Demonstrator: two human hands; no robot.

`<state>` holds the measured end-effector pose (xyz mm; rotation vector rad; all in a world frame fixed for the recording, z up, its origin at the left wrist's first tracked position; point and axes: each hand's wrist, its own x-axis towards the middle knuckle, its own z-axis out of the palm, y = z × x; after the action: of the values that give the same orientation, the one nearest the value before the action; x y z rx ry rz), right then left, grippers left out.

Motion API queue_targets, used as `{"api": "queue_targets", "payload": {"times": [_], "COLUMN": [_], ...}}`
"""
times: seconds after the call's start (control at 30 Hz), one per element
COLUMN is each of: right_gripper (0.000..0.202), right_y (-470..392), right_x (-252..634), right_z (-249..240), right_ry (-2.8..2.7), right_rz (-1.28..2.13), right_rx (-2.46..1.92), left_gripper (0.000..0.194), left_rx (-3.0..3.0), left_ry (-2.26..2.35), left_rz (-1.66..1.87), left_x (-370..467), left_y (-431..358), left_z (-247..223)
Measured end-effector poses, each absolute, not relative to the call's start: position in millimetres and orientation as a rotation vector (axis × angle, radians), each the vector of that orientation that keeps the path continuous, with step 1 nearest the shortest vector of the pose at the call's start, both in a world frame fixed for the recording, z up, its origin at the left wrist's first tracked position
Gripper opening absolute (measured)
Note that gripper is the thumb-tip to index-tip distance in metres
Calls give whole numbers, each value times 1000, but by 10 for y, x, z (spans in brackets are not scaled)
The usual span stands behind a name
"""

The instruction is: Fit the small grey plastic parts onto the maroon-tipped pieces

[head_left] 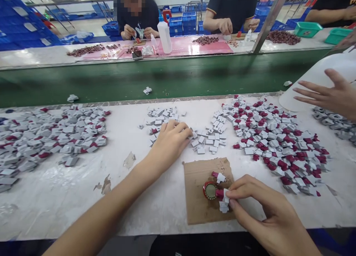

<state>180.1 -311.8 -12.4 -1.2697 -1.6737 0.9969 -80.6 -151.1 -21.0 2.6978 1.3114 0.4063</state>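
My left hand (172, 139) reaches over a loose group of small grey plastic pieces (164, 117). Its fingers curl down among them, and the fingertips are mostly hidden. Between thumb and forefinger, my right hand (258, 202) pinches a small grey and maroon plastic piece (226, 195). The maroon end of that piece touches or overlaps the rim of a red bottle cap (210, 190), whose inside faces up. This cap lies on a brown cardboard square (196, 208). Another grey and maroon piece (220, 177) rests just beyond the cap, and a grey piece (223, 207) sits below the pinched one.
A heap of grey and maroon pieces (278, 141) spreads to the right, another heap (55, 137) to the left. Someone else's hand (328, 95) is by a white container (303, 87) at right. Beyond the green divider (111, 80), people work with a white bottle (164, 35) nearby.
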Motion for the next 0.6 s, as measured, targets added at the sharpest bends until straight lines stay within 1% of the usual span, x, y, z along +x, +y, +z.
{"api": "queue_targets", "payload": {"times": [0.07,0.27,0.4,0.47,0.6], "right_gripper": [13,13,12,12,13], "right_y": [-3123,-3143,-3147,-3147,-3137], "right_x": [1797,1779,1746,1736,1730], "right_z": [-125,-148,-162,-163,-162], "right_ry": [-1665,-1646,-1663,-1676,-1703], "right_rz": [1004,1038,1069,1065,1037], "right_rx": [-1269,-1298,-1315,-1310,-1304], "left_gripper": [8,18,10,10,19], "left_rx": [2715,2603,2634,2643,2603], "left_ry": [1298,1215,1234,1268,1304], "left_rz": [438,504,475,464,482], "left_x": [-807,-860,-852,-835,-805], "left_y": [-1500,-1559,-1618,-1632,-1641], "left_z": [-210,-229,-235,-242,-243]}}
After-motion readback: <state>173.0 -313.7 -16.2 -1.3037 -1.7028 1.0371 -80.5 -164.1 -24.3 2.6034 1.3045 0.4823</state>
